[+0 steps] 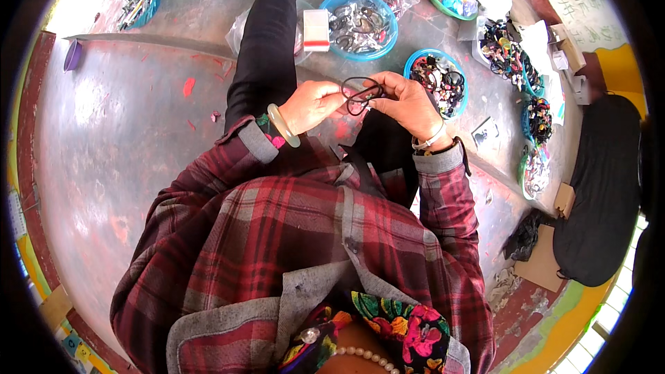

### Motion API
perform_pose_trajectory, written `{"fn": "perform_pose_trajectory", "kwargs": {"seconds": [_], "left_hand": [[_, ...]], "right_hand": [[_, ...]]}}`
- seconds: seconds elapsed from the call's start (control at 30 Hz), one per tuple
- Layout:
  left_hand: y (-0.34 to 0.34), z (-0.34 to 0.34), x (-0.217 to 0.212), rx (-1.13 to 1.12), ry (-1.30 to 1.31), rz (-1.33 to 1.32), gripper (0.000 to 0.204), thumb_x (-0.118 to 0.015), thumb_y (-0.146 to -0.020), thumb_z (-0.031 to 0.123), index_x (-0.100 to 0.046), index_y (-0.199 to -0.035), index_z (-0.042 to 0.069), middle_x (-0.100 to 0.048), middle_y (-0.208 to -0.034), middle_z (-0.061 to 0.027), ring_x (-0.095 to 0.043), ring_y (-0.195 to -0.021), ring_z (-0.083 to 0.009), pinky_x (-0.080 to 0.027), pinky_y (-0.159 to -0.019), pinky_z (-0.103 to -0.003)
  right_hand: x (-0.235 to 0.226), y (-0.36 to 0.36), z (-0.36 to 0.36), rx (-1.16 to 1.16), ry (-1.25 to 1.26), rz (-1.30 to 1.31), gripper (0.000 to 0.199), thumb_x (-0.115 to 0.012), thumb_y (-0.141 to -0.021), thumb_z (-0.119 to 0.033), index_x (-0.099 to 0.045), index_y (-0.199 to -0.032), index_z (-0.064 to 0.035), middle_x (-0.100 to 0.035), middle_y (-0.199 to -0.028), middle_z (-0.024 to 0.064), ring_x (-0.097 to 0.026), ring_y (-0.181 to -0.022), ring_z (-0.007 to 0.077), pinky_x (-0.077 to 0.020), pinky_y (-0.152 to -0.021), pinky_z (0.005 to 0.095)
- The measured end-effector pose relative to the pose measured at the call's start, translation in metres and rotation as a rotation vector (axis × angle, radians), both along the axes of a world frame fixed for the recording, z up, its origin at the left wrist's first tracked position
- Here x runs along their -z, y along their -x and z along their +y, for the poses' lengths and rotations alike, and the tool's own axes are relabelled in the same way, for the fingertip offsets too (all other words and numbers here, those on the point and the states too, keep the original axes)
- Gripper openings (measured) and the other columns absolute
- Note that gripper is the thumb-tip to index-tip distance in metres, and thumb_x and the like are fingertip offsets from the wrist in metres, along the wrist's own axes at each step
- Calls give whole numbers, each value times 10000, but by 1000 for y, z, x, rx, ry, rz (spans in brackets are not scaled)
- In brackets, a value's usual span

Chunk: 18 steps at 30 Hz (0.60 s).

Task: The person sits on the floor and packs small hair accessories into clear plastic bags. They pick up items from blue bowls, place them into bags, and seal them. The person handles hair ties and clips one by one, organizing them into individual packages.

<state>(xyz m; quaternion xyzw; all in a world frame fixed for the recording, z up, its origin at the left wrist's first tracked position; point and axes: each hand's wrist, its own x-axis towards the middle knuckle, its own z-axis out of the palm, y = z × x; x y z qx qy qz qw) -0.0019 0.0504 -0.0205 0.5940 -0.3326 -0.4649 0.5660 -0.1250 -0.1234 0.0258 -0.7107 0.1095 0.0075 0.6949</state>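
A thin black looped cord (361,100), perhaps an elastic hair tie, is stretched in curls between my two hands above my lap. My right hand (410,107) pinches it between thumb and fingertips. From the other side, my left hand (313,105) has its fingers pressed together at the cord's left edge. Below and behind the cord are my dark trousers and the grey floor. Just beyond my right hand stands a blue basket (465,83) filled with small dark and coloured pieces.
Ahead sits a larger blue basket (393,34) of clear-wrapped items, with a white and red box (316,31) beside it. More baskets line the far side and right. A black cloth-covered object (599,190) lies at far right, near a cardboard piece (540,260). A purple cup (72,55) is far left.
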Motion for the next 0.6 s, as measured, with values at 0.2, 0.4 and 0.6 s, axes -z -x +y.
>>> {"fn": "perform_pose_trajectory", "kwargs": {"seconds": [0.2,0.4,0.6], "left_hand": [[0,-1,-1,15,-43,83,259,-459,-919,167,-577,-1001,-49,-631,-897,-121,-626,-787,-165,-520,-714,-278],[2,-1,-4,6,-75,176,264,-454,-922,165,-569,-1016,-54,-631,-896,-136,-629,-801,-181,-519,-716,-280],[0,1,-2,-22,-9,68,231,-480,-907,127,-566,-1015,-59,-629,-915,-131,-625,-812,-179,-519,-721,-279]], "right_hand": [[8,-1,0,142,123,-66,250,-608,-730,31,-576,-978,34,-609,-829,18,-556,-775,67,-456,-687,211],[12,0,0,184,169,-82,172,-614,-735,16,-602,-906,9,-567,-758,-10,-496,-675,48,-411,-608,188],[-3,3,-1,136,144,-24,160,-578,-752,21,-610,-908,8,-594,-785,3,-525,-705,55,-428,-624,195]]}}
